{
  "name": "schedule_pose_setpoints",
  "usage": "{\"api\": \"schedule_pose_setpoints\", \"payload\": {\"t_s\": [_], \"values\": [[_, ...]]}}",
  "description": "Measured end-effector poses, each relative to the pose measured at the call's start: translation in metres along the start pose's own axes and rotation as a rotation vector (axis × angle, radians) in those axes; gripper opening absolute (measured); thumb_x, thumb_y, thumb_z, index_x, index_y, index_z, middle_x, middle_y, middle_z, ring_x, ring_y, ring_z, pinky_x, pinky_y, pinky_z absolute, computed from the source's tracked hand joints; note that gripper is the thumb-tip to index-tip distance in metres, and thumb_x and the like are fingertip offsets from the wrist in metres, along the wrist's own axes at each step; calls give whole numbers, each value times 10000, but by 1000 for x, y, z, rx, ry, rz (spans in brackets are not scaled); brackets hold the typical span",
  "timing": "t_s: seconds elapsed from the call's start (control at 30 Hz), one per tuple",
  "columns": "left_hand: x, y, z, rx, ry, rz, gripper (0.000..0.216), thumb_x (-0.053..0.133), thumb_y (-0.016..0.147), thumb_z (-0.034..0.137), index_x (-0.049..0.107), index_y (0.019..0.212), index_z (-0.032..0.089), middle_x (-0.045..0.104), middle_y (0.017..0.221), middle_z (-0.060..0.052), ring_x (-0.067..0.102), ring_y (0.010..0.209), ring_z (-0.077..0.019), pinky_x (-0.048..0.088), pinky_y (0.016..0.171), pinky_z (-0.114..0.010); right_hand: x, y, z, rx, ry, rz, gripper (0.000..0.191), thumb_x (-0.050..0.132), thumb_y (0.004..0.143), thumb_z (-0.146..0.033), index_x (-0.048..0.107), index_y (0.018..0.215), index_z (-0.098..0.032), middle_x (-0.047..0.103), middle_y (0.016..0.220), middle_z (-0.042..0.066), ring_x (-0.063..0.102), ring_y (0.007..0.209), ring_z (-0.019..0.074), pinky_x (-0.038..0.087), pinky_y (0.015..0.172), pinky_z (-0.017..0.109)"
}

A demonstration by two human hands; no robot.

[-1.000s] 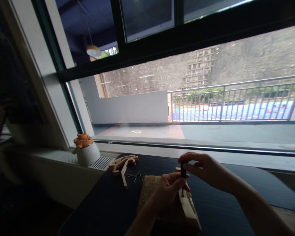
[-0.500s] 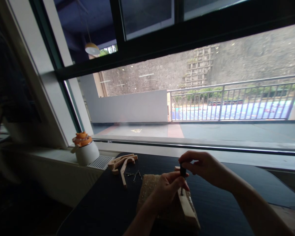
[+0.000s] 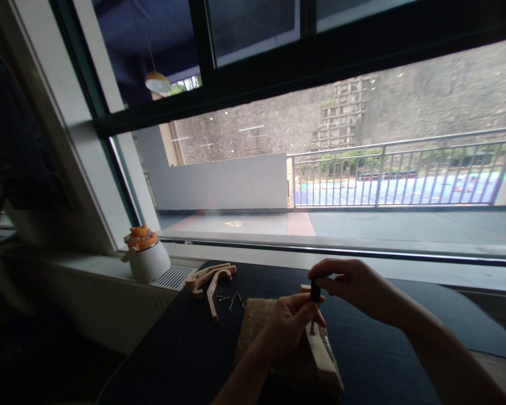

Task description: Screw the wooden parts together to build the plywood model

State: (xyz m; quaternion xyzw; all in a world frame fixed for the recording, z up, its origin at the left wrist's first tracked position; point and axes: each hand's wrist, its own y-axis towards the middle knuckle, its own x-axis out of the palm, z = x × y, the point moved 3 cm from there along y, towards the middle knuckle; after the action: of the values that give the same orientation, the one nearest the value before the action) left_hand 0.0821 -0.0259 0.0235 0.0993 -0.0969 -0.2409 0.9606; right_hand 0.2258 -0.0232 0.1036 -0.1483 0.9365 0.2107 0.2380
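A screwdriver (image 3: 315, 292) with a black handle stands nearly upright over a pale wooden piece (image 3: 322, 357). My right hand (image 3: 341, 281) is closed, with thumb and fingers pinching the top of the handle. Lower down, my left hand (image 3: 293, 318) closes its fingertips around the screwdriver just under the handle. The metal below these fingers meets the wood; whether a screw sits there is too small to tell. Under the wooden piece lies a brown, rough-looking block (image 3: 253, 320), partly covered by my left hand and forearm.
Curved wooden parts (image 3: 216, 284) lie on the dark table (image 3: 172, 343) at the left, beside several loose screws (image 3: 235, 300). A white jug with an orange lid (image 3: 148, 261) stands on the ledge by the window. Along the table's far side runs the window sill (image 3: 257, 256).
My right hand and the top of the screwdriver have shifted very slightly to the right. My left hand and the wooden piece stay almost in place.
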Motion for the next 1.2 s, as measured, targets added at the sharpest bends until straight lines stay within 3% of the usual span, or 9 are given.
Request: {"api": "schedule_pose_setpoints", "payload": {"t_s": [0.33, 0.47, 0.6, 1.03, 1.2], "values": [[-1, 0, -1, 6, 10, -2, 365, 587, 800, 428, 679, 913, 93, 595, 691, -47, 497, 631, -126, 392, 639, -247, 5, 3, 6, -23, -64, 43, 180, 616, 776, -305, 669, 900, -185, 684, 850, 38, 649, 694, 175, 535, 631, 287], [-1, -1, 0, 0, 8, -1, 348, 589, 802, 411, 670, 915, 92, 599, 697, -47, 509, 637, -129, 397, 650, -251, 4, 1, -2, -39, -45, 5, 214, 593, 792, -280, 696, 952, -183, 689, 980, 64, 660, 803, 208, 543, 710, 315], [-2, -1, -1, -25, 21, 3, 371, 586, 799, 429, 667, 943, 96, 607, 686, -47, 524, 635, -138, 405, 648, -256, 1, -1, -2, -10, -1, -16, 226, 618, 783, -312, 708, 945, -182, 713, 923, 59, 664, 843, 234, 545, 777, 354], [-4, -1, -3, -14, 15, -14, 317, 568, 815, 416, 679, 886, 128, 608, 709, -36, 535, 668, -142, 413, 675, -255, 10, 1, 3, -21, -26, -22, 187, 602, 793, -265, 671, 944, -180, 681, 826, 31, 645, 680, 166, 530, 648, 286], [-4, -1, -3, -5, 11, -27, 309, 574, 812, 404, 684, 900, 129, 609, 715, -37, 528, 663, -140, 407, 665, -250, 8, -1, -6, -57, -71, -38, 221, 565, 825, -293, 688, 981, -195, 684, 943, 51, 648, 739, 181, 527, 684, 300]]}}
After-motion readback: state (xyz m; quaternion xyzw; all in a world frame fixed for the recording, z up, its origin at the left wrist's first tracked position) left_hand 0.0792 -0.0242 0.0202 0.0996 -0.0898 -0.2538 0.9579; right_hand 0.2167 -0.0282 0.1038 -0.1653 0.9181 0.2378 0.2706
